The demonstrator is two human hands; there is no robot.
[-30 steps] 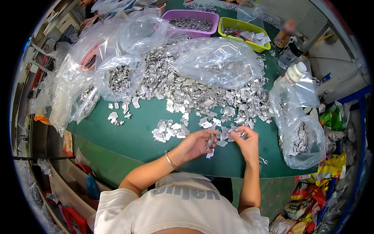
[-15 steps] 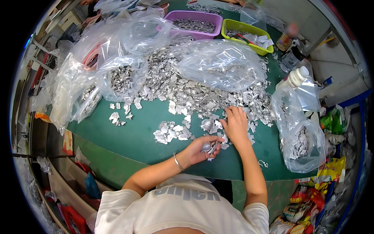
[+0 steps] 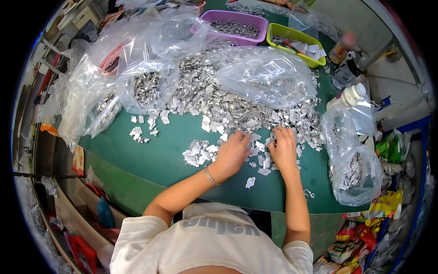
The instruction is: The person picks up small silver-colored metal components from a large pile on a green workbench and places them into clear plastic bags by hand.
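Note:
A heap of small silvery metal pieces spreads over the green table. At its near edge my left hand is palm down, fingers curled inward; what they hold is hidden. A metal bangle circles that wrist. Just to the right, my right hand bends its fingers over the heap's edge, thumb apart from them. Several loose flat pieces lie between the two hands. Left of my left hand is a small cluster of pieces. One piece rests alone nearer me.
Clear plastic bags lie on and around the heap; another bag of pieces stands at the right edge. Behind are a purple basin and a lime-green basin. A white bottle and a clear jar stand far right.
My left hand has turned from palm up, with metal pieces in it, to palm down and moved forward to the heap. A single piece now lies on the table nearer me. My right hand's fingers bend more.

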